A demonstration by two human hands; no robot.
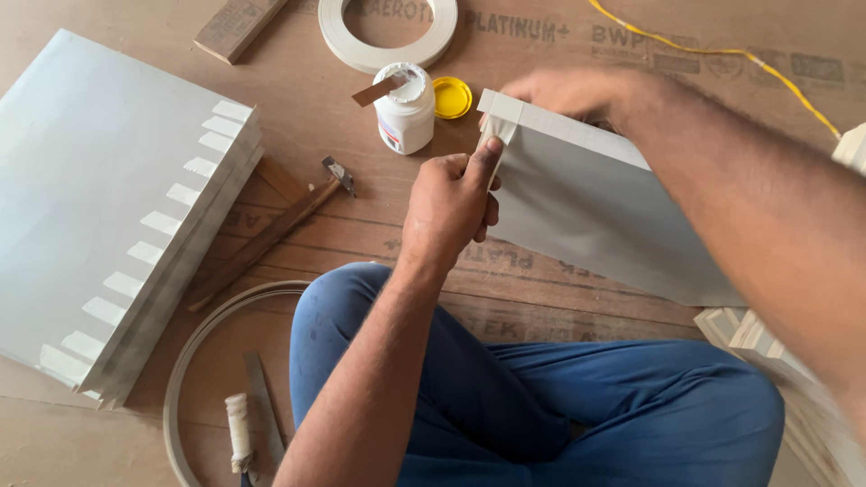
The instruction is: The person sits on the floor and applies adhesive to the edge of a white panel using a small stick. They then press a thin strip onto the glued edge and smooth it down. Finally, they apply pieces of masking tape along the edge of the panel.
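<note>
I sit cross-legged on a plywood floor with a grey laminated board tilted up in front of me. My left hand pinches a strip of pale edge banding against the board's near corner, thumb pressing it down. My right hand reaches over the top and rests on the banded upper edge of the board. Just beyond the corner stands an uncapped white glue bottle with a small wooden spreader stuck in it. Its yellow cap lies beside it.
A stack of grey boards with banding tabs lies at left. A hammer rests between the stack and my knee. A roll of edge banding lies at the top, a loose strip and a file lower left, a yellow cord upper right.
</note>
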